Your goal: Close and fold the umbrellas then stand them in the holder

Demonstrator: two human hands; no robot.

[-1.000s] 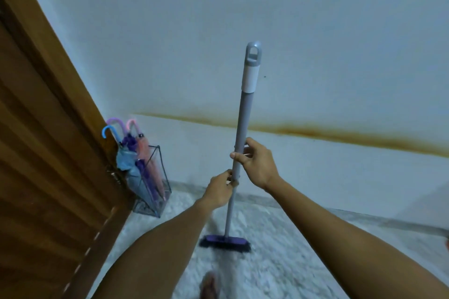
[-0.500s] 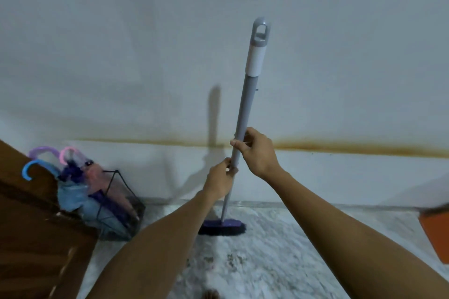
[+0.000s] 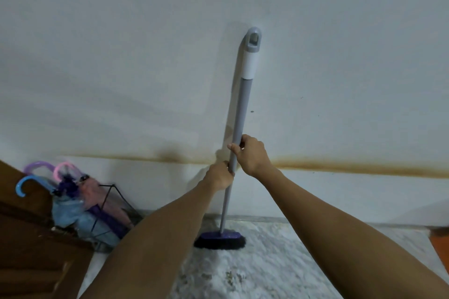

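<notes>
Umbrellas (image 3: 80, 204), three folded soft-fabric ones with blue, purple and pink crook handles, already lean in the black wire holder (image 3: 116, 201) by the wall; they look light and floppy, so grab the stiff handles, though both your left hand (image 3: 220, 175) and right hand (image 3: 251, 153) are wrapped around the grey broom pole (image 3: 239, 114).

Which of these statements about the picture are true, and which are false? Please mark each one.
1. Both hands hold the broom handle. True: the left hand grips below the right hand on the broom.
2. The broom head is lifted off the floor. False: it rests on the floor.
3. Three folded umbrellas stand in the wire holder. True.
4. The holder is right of the broom. False: it is to the left, beside the wooden door.
5. One umbrella is open. False: all are closed.
</notes>
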